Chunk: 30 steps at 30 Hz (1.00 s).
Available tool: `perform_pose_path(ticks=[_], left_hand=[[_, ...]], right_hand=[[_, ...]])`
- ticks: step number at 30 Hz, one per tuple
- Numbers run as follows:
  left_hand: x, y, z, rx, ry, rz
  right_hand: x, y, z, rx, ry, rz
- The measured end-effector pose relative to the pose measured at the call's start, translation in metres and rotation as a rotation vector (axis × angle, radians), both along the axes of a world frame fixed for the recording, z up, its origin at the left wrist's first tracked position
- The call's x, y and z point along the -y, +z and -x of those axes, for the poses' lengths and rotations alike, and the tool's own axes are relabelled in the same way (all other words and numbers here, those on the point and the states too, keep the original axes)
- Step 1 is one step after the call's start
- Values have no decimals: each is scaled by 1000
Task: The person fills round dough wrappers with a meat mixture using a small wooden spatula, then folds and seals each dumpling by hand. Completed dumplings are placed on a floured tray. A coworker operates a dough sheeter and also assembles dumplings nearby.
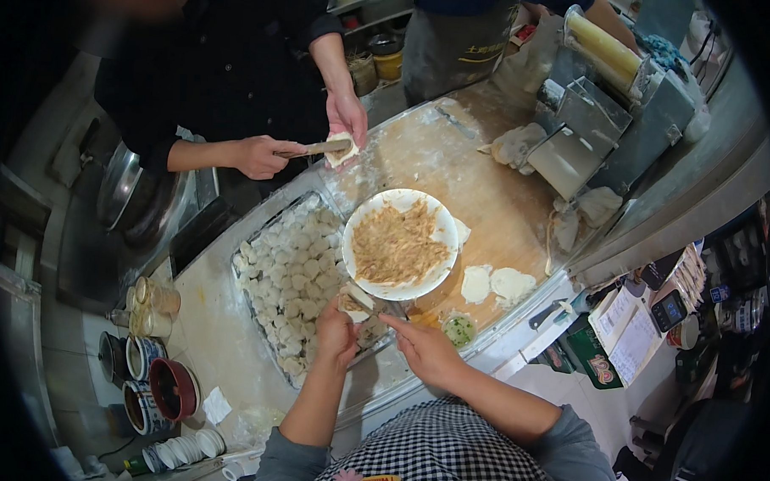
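Observation:
In my left hand (338,333) lies a round dough wrapper (355,303) with some filling on it. My right hand (422,347) grips a thin spatula (365,300), whose blade touches the filling in the wrapper. Just beyond my hands stands a white bowl (455,243) of minced filling (398,241). To its left, a metal tray (260,344) is heaped with floured dumplings (295,269). Two flat wrappers (477,284) lie right of the bowl, and part of another shows at its edge. A small bowl with chopped greens in liquid (459,329) sits near my right hand.
Across the table (388,145), a co-worker's hands (264,157) hold a wrapper and a flat stick. A second person stands behind. A dough-rolling machine (593,120) occupies the far right. Jars (153,309), lidded pots and a red bowl (173,389) stand at the left.

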<state>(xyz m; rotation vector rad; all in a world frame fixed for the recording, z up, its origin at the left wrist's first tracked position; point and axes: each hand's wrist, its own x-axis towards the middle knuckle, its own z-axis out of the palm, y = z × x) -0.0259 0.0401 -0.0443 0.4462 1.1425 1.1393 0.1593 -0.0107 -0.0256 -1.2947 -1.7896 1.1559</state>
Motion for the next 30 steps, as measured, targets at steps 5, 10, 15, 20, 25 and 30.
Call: perform_pose_path(ticks=[5, 10, 15, 20, 25, 30], left_hand=[[6, 13, 17, -9, 2, -18], [4, 19, 23, -4, -89, -72], [4, 16, 30, 59, -64, -129], [2, 16, 48, 96, -112, -206], [18, 26, 19, 152, -343, -285], [31, 42, -16, 153, -422, -217]], right_hand=[[4, 15, 3, 135, 62, -69], [7, 25, 6, 183, 40, -160], [12, 21, 5, 205, 60, -186], [15, 19, 7, 318, 160, -65], [0, 11, 2, 76, -211, -443], [-18, -2, -9, -116, -267, -324]])
